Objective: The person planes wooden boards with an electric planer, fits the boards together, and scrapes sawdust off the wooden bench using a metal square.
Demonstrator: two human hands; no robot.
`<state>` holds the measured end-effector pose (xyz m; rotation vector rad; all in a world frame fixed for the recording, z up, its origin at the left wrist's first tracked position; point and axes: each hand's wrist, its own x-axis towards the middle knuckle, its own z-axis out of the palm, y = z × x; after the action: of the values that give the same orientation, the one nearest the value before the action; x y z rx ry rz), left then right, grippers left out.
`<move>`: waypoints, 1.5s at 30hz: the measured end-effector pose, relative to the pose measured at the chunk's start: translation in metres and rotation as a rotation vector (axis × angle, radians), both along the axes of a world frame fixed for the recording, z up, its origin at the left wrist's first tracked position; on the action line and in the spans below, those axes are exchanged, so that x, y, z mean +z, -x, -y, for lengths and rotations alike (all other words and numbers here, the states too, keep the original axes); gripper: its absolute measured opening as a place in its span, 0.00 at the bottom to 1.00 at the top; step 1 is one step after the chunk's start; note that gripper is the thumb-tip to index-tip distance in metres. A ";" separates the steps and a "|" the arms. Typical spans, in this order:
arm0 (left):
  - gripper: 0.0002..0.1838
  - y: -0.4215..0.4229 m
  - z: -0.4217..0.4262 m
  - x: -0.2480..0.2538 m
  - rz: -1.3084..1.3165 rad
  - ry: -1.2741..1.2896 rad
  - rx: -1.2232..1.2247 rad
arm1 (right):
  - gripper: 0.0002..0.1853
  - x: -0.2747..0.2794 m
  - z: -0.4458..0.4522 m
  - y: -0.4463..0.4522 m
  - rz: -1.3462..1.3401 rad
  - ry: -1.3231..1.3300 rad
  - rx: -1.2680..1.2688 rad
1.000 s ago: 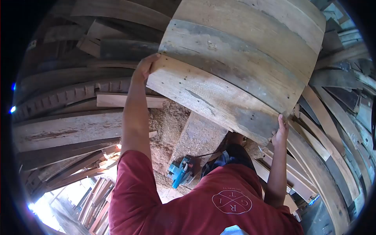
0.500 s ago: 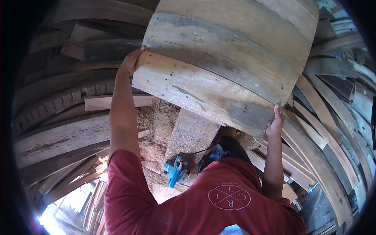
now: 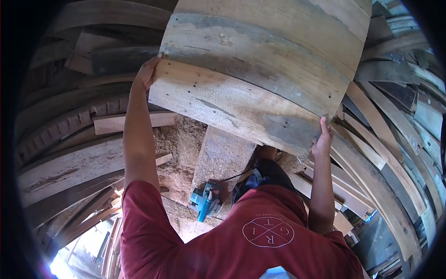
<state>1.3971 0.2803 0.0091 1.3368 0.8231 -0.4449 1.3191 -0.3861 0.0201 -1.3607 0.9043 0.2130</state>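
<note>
A wide wooden panel (image 3: 251, 60) of several planks edge to edge is held up in front of me, its lowest plank paler, with dark nail holes and grey stains. My left hand (image 3: 147, 73) grips its left edge, thumb on the face and the other fingers mostly out of sight behind. Around the lower right edge my right hand (image 3: 322, 138) is closed, thumb upward along the face. Below the panel, a teal power planer (image 3: 205, 200) with a dark cord rests on a board (image 3: 223, 156) dusted with shavings.
Sawdust and shavings (image 3: 179, 149) cover the floor by the planer. Long planks (image 3: 79, 160) are stacked on the left, and more boards (image 3: 381, 158) lean or lie along the right. A short pale timber piece (image 3: 134, 122) lies beside my left forearm. Bright light enters at lower left.
The panel and both hands have shifted slightly left and up in view, and much of the surroundings shifts left too. Both hands keep their hold; the planer stays put on the board.
</note>
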 end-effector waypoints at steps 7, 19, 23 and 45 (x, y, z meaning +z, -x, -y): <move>0.38 0.025 -0.006 -0.021 -0.195 -0.644 -0.193 | 0.30 0.019 0.006 0.017 -0.171 -0.269 0.088; 0.39 0.435 -0.070 0.245 0.528 -0.626 1.209 | 0.25 0.256 -0.137 0.085 0.851 -0.337 1.471; 0.46 0.627 0.026 0.337 0.482 -1.084 1.500 | 0.16 0.291 -0.201 0.189 0.820 -0.514 1.283; 0.24 0.868 0.559 0.274 1.130 -0.093 2.278 | 0.34 0.391 -0.197 0.626 0.304 -1.294 2.745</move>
<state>0.5288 -0.2784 0.2831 -0.0735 0.8070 1.9149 0.6930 -0.1887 0.4109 -0.3039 -1.7332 1.9833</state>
